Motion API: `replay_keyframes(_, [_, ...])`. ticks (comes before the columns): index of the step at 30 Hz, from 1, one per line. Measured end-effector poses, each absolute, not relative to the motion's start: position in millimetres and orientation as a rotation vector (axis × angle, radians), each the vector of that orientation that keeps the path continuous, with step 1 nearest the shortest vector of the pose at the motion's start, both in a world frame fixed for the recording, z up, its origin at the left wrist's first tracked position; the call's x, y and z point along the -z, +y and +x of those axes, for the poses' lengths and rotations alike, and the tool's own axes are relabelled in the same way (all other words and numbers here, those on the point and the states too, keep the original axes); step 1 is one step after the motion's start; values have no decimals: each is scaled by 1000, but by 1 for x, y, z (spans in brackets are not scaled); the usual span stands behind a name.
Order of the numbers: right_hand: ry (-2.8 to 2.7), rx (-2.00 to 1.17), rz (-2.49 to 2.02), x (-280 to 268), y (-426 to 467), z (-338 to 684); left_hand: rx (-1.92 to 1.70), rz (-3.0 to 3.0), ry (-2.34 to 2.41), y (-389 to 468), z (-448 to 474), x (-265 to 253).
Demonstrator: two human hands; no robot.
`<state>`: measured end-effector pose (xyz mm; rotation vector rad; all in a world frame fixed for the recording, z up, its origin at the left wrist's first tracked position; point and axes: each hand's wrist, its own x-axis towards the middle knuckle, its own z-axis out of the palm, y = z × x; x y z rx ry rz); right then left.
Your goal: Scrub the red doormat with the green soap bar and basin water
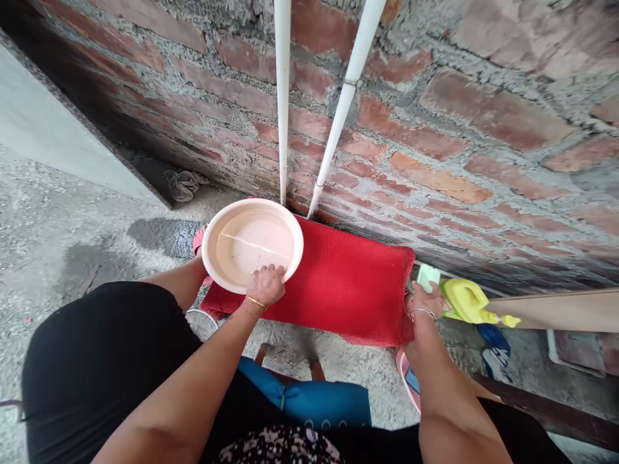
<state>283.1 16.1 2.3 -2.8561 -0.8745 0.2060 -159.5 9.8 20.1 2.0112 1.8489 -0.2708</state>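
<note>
A pale pink plastic basin (223, 278) with shallow clear water in it stands on the left end of a folded red cloth (348, 277) with a plush-like surface. My left hand (267, 285) is closed over the basin's near rim, its fingers curled towards the inside; the thumb is hidden. Past the cloth's right end, my right hand (426, 301) has its fingers on a small pale green soap box (428, 277). Just beside that hand, a yellow detergent bottle (465, 300) lies on its side.
Behind the cloth rises a rough brick wall (435, 174) with two white pipes (284, 96) running down it. A grey slab (72, 135) leans at the left, near a bundle of rope (184, 184). A pink container (405, 374) sits below my right forearm.
</note>
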Motion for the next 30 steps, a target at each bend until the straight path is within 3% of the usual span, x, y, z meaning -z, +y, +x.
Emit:
replay_keyframes(3, [-1198,-182,-2658,-2,-11,226,256,1998,1859,10,-160,-21])
replay_keyframes(11, [-2085,-502,-2142,17,-67,36,218,2023,1843,9,-162,-23])
replay_keyframes(21, [-2229,-528,-2246,9,-52,16,190,2042,1856,9,-163,-19])
replay_keyframes(30, [-2355,-594,-2053,12,-30,0,212,2102,1860,11,-161,-18])
